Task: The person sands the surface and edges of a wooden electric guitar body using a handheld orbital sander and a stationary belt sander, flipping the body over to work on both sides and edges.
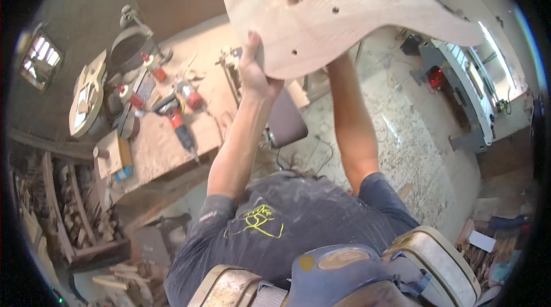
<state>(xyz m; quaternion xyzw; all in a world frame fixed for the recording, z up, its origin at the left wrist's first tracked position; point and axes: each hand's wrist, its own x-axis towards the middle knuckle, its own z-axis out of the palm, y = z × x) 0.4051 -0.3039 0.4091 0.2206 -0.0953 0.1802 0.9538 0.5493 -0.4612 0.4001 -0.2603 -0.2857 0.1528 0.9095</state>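
A pale, unfinished wooden electric guitar body (321, 25) is held up in front of me, its top cut off by the frame edge. It has routed pockets, a curved cutaway and small drilled holes. My left hand (257, 68) is closed on its lower left edge, the thumb over the face and the other fingers mostly hidden. My right forearm (351, 114) reaches up behind the body. The wood covers my right hand, so its grip does not show.
A wooden workbench (163, 155) to the left bears a red-and-black power tool (179, 128), red-and-white bottles (154, 67) and a lamp (129, 45). Another guitar body (87, 97) stands beyond. Wood scraps (86, 203) fill a lower-left rack. At right is a grey machine (459, 91); shavings litter the floor (413, 152).
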